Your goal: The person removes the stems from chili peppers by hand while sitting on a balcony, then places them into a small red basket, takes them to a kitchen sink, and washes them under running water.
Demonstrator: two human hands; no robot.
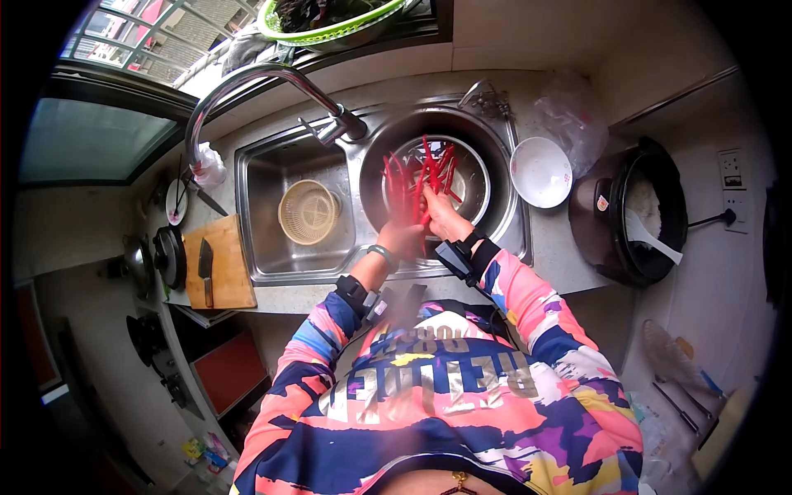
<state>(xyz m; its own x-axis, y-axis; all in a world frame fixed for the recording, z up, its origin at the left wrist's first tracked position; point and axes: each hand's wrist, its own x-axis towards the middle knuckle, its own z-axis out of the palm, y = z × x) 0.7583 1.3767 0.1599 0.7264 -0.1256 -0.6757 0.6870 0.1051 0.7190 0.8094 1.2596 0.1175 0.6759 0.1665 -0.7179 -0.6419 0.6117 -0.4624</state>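
Observation:
Long thin red chili peppers (437, 170) fan out from my right hand (445, 213), which grips them over a stainless steel bowl (486, 179). The bowl sits inside the round sink basin (504, 145). Close beside it, my left hand (397, 240) is blurred, with another bunch of red chilies (401, 189) rising from its fingers. The lower ends of the chilies are partly hidden by both hands. A shiny patch, perhaps water, shows in the bowl behind the peppers.
Left, a tan plastic basket (308, 212) lies in the rectangular basin (260, 253), below a curved faucet (272, 69). A cleaver (205, 269) rests on a wooden cutting board (232, 260). Right stand a white bowl (541, 172) and a rice cooker (597, 226) with a rice paddle (653, 237).

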